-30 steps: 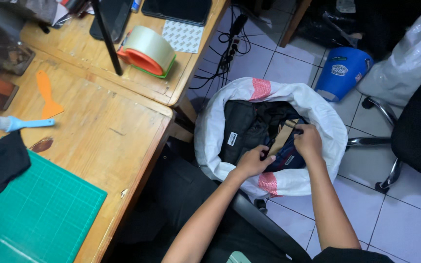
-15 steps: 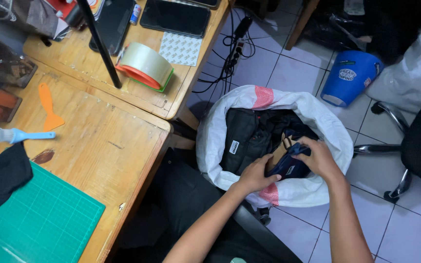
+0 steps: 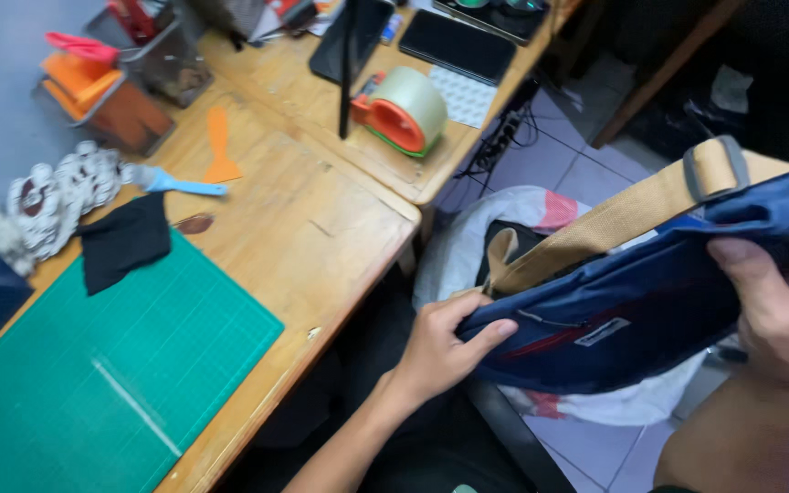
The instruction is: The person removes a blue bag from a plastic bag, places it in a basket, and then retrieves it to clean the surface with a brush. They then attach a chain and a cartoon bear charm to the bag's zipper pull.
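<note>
Wooden tabletop (image 3: 321,237) fills the left of the frame, with a green cutting mat (image 3: 111,365) at lower left, and pale floor tiles show at the right. Over these tiles I hold a navy blue bag (image 3: 632,310) with a tan strap (image 3: 623,215); it hangs in the air at the right of the frame, above a white sack (image 3: 468,246).

My left hand (image 3: 440,347) grips the lower left end of the bag, thumb on top and fingers (image 3: 490,333) curled closed on the cloth. My right hand (image 3: 778,319) closes on the right end, the thumb pressing the front face.

To do this well, I think both hands should keep the bag level and pull it a little tight, so the cloth does not fold and the strap does not catch on the sack's edge.

The white sack stands open on the floor below; a dark item shows inside at its upper part, but the bag hides the rest. In the upper left, a clear bin (image 3: 162,55) holds some tools, and I cannot tell which.
</note>
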